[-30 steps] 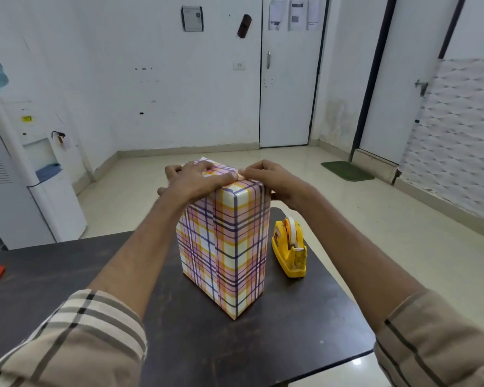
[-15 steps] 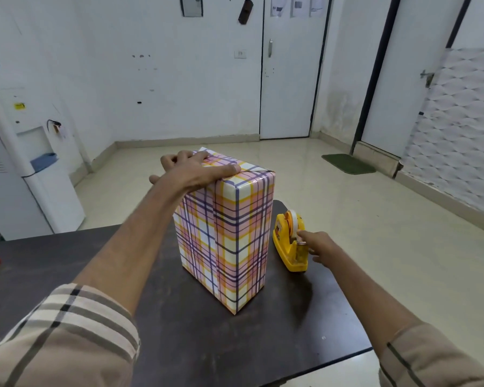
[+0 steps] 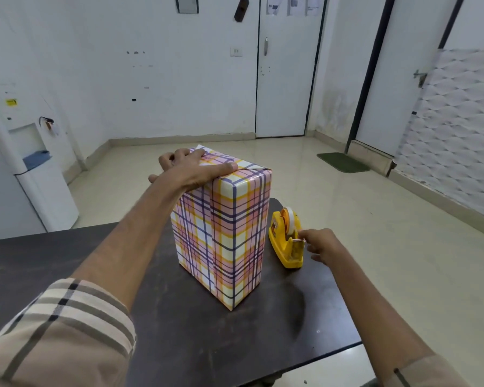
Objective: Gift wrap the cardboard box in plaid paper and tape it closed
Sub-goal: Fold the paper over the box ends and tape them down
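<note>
The plaid-wrapped box (image 3: pixel 221 236) is standing upright; the left hand (image 3: pixel 192 171) is lying spread flat on its top, probably pinning the folds for taping. Beside it the right hand (image 3: pixel 321 243) is pinching tape (image 3: pixel 290 223) at the yellow dispenser (image 3: pixel 282 244). A dark tabletop (image 3: pixel 196 339) is carrying both, in a white-walled room (image 3: pixel 179 93).

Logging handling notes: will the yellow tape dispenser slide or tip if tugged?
Probably slides before tipping: the tape dispenser sits low and long on the smooth table. Likely light plastic; only the right hand touches it.
</note>
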